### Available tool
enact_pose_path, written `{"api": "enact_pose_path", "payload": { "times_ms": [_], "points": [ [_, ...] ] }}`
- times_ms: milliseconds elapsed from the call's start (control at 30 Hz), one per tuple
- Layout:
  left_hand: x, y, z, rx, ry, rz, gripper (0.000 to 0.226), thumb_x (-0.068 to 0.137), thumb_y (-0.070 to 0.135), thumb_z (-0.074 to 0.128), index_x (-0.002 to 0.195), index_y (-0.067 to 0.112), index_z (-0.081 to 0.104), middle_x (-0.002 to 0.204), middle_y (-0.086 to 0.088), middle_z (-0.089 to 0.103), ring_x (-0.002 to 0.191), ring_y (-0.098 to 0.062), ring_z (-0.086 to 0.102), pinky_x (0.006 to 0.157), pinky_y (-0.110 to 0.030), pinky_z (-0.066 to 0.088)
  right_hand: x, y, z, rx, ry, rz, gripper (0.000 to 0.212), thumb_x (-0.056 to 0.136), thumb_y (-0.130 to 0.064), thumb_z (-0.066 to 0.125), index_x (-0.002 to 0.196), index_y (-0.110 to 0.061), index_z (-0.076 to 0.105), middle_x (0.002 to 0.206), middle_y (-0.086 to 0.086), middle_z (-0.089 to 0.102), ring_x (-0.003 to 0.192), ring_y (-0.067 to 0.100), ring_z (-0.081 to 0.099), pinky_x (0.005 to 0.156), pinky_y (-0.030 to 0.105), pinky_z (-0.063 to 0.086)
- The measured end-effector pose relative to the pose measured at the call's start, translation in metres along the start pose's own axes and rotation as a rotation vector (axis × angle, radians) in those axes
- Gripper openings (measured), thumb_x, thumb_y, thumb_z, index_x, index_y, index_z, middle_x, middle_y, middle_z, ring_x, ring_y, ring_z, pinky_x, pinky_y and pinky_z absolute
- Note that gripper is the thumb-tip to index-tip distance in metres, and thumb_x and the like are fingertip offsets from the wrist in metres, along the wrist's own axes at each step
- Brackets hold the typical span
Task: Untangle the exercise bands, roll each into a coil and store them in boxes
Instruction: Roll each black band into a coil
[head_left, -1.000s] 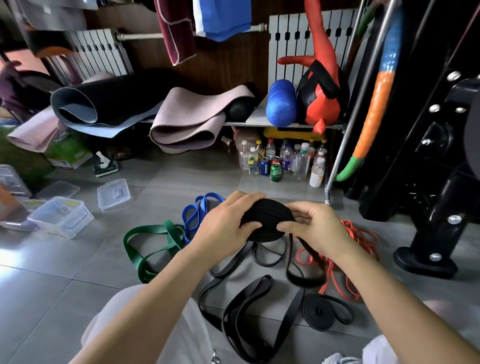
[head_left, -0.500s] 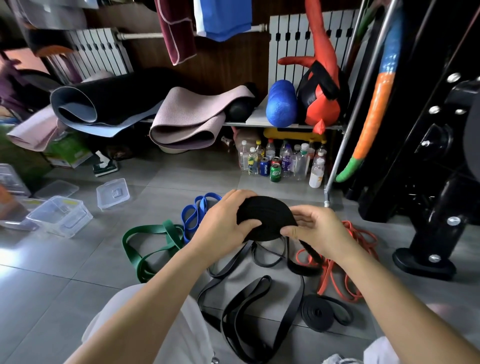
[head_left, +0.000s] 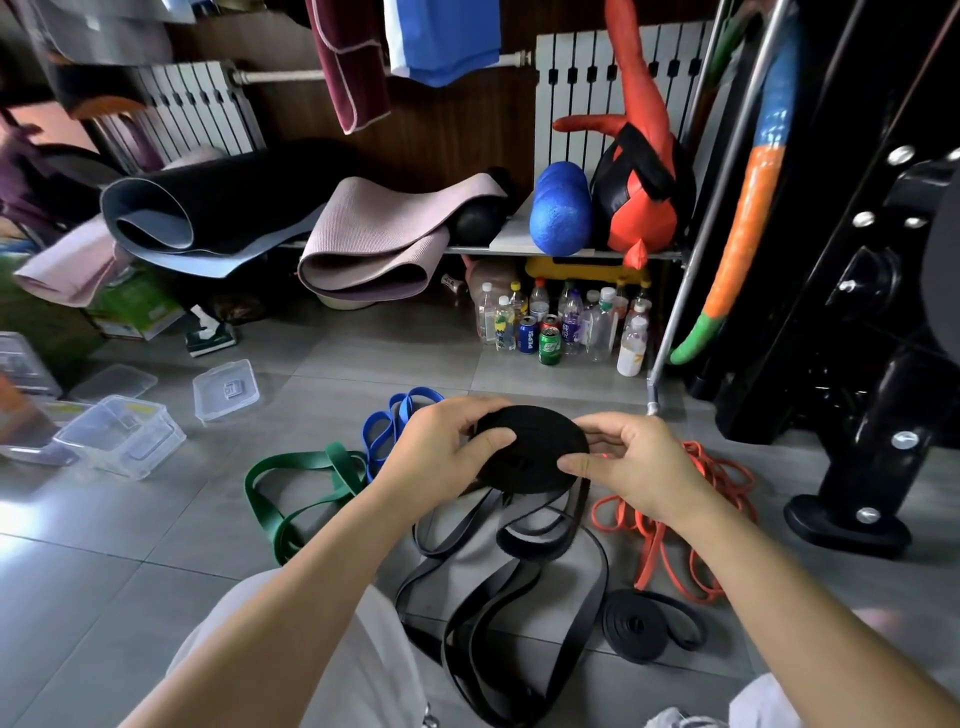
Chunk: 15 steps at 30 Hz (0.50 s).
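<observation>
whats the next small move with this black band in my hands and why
Probably turn the black coil a part turn between both hands to wind in slack. The left hand and right hand grip its two sides, and a loose black length hangs from it to the floor, so the roll looks unfinished.

The coil (head_left: 530, 449) I hold is black, as are the loose bands (head_left: 530, 548) beneath it. On my grey tiled floor (head_left: 130, 571) lie a green band (head_left: 291, 486), a blue band (head_left: 383, 434) and an orange band (head_left: 675, 545); the boxes (head_left: 122, 436) are clear.
</observation>
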<state>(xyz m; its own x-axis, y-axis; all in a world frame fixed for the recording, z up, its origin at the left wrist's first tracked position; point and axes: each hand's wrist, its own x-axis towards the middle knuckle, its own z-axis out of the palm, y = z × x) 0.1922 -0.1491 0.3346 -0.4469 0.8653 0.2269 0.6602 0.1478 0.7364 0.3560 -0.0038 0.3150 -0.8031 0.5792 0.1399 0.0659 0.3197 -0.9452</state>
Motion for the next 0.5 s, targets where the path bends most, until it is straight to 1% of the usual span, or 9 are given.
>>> {"api": "enact_pose_path", "payload": {
  "times_ms": [33, 100, 167, 200, 300, 333, 400, 467, 500],
  "points": [
    [0.0000, 0.0006, 0.0005, -0.023, 0.014, -0.010, 0.030, 0.086, 0.023, 0.064, 0.114, 0.031, 0.065, 0.088, 0.033, 0.062, 0.092, 0.002, 0.061, 0.085, -0.022, 0.048, 0.0001, -0.0007, -0.0005, 0.000, 0.006, -0.003, 0.037, 0.071, -0.007, 0.079, 0.084, -0.039, 0.067, 0.085, -0.018, 0.073, 0.083, 0.001, 0.068, 0.073, 0.011, 0.050],
    [-0.0001, 0.0021, 0.0006, -0.079, 0.009, -0.045, 0.030, 0.086, 0.020, 0.065, 0.116, 0.026, 0.065, 0.096, 0.020, 0.067, 0.098, -0.009, 0.064, 0.091, -0.035, 0.051, 0.0001, -0.0020, -0.0014, -0.013, 0.007, -0.012, 0.036, 0.072, -0.010, 0.079, 0.085, -0.041, 0.066, 0.087, -0.018, 0.073, 0.086, 0.001, 0.067, 0.077, 0.013, 0.050],
    [0.0000, 0.0022, 0.0005, -0.098, -0.045, -0.064, 0.029, 0.085, 0.022, 0.066, 0.114, 0.025, 0.063, 0.103, 0.008, 0.068, 0.100, -0.015, 0.064, 0.092, -0.043, 0.050, 0.0001, -0.0014, -0.0019, -0.025, 0.008, -0.015, 0.037, 0.072, -0.010, 0.078, 0.088, -0.041, 0.066, 0.090, -0.016, 0.072, 0.090, 0.001, 0.067, 0.084, 0.018, 0.049],
    [-0.0001, 0.0022, 0.0007, -0.087, -0.078, -0.061, 0.031, 0.084, 0.025, 0.068, 0.114, 0.025, 0.062, 0.105, 0.008, 0.067, 0.100, -0.015, 0.063, 0.092, -0.043, 0.050, 0.0001, -0.0006, -0.0021, -0.026, 0.005, -0.012, 0.037, 0.073, -0.010, 0.078, 0.090, -0.040, 0.065, 0.093, -0.014, 0.072, 0.093, 0.002, 0.067, 0.087, 0.022, 0.049],
    [-0.0011, 0.0023, 0.0026, -0.024, -0.112, -0.040, 0.038, 0.080, 0.030, 0.069, 0.116, 0.031, 0.059, 0.105, 0.016, 0.064, 0.100, -0.006, 0.061, 0.090, -0.035, 0.051, -0.0002, 0.0002, -0.0017, -0.021, -0.012, -0.008, 0.038, 0.073, -0.010, 0.078, 0.094, -0.039, 0.066, 0.100, -0.009, 0.072, 0.099, 0.007, 0.066, 0.094, 0.031, 0.048],
    [-0.0008, 0.0020, 0.0031, -0.020, -0.099, -0.038, 0.037, 0.081, 0.027, 0.069, 0.117, 0.032, 0.060, 0.103, 0.018, 0.065, 0.099, -0.005, 0.061, 0.090, -0.033, 0.051, -0.0007, 0.0002, -0.0015, -0.013, -0.014, -0.012, 0.038, 0.073, -0.010, 0.078, 0.094, -0.040, 0.066, 0.099, -0.010, 0.072, 0.099, 0.007, 0.066, 0.094, 0.031, 0.049],
    [0.0007, 0.0020, 0.0028, -0.036, -0.062, -0.049, 0.033, 0.081, 0.022, 0.069, 0.111, 0.035, 0.063, 0.098, 0.020, 0.066, 0.095, -0.003, 0.062, 0.088, -0.029, 0.051, -0.0015, -0.0010, -0.0007, 0.006, -0.006, -0.025, 0.039, 0.073, -0.010, 0.078, 0.090, -0.043, 0.066, 0.095, -0.014, 0.073, 0.095, 0.004, 0.067, 0.089, 0.025, 0.050],
    [0.0018, 0.0043, 0.0011, -0.112, -0.019, -0.067, 0.034, 0.081, 0.015, 0.070, 0.097, 0.044, 0.064, 0.091, 0.021, 0.068, 0.091, -0.001, 0.065, 0.084, -0.025, 0.052, -0.0024, -0.0016, -0.0014, 0.038, 0.017, -0.027, 0.040, 0.072, -0.008, 0.078, 0.086, -0.045, 0.067, 0.090, -0.019, 0.072, 0.090, 0.002, 0.068, 0.083, 0.018, 0.052],
    [0.0024, 0.0061, -0.0006, -0.179, 0.008, -0.084, 0.038, 0.081, 0.011, 0.070, 0.091, 0.048, 0.065, 0.088, 0.021, 0.070, 0.087, -0.001, 0.066, 0.079, -0.022, 0.054, -0.0025, -0.0016, -0.0022, 0.058, 0.030, -0.022, 0.041, 0.072, -0.006, 0.077, 0.086, -0.043, 0.067, 0.087, -0.019, 0.073, 0.089, 0.002, 0.068, 0.082, 0.017, 0.052]
  ]
}}
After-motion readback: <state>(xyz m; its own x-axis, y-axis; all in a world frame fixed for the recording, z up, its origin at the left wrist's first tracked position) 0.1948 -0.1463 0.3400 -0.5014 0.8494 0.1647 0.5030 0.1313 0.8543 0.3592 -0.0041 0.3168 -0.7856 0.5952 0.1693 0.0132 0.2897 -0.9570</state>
